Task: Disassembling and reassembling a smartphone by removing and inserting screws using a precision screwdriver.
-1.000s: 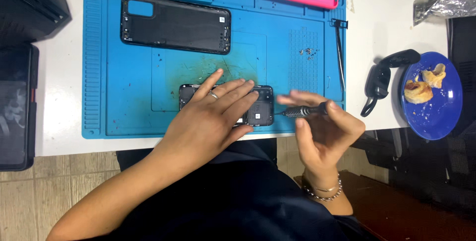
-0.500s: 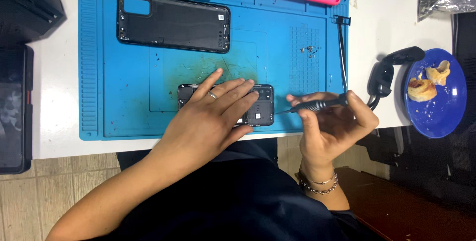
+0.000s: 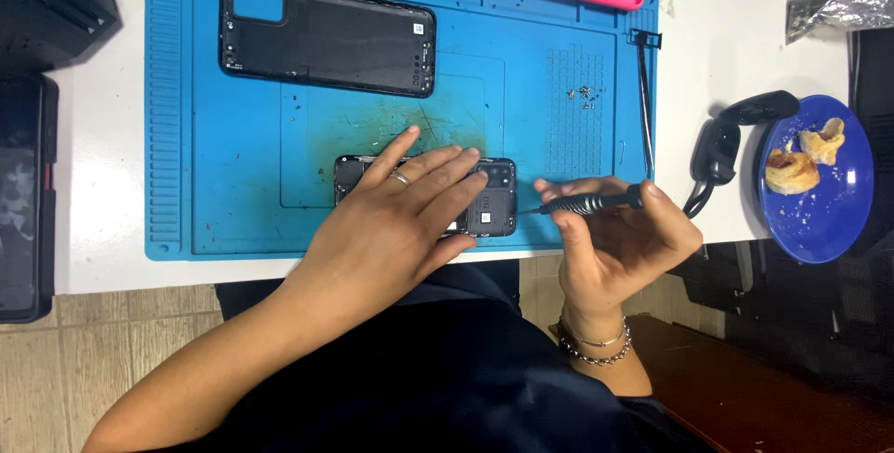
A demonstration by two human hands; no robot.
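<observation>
left hand (image 3: 396, 220) flat, open on one opened phone (image 3: 484, 202) | right hand (image 3: 619, 234) grips one screwdriver (image 3: 591, 202) beside phone | one back cover (image 3: 326, 37) above phone

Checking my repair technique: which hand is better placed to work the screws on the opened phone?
Right hand: it already holds the screwdriver, tip beside the phone. The left hand lies flat on it, steadying.

Ring (image 3: 399, 177), beaded bracelets (image 3: 592, 345), dark top (image 3: 447, 369)

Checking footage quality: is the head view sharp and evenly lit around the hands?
Head view: even overhead light, no glare on the blue mat; left hand on the phone and right hand with screwdriver look sharp; right edge falls dark.
</observation>
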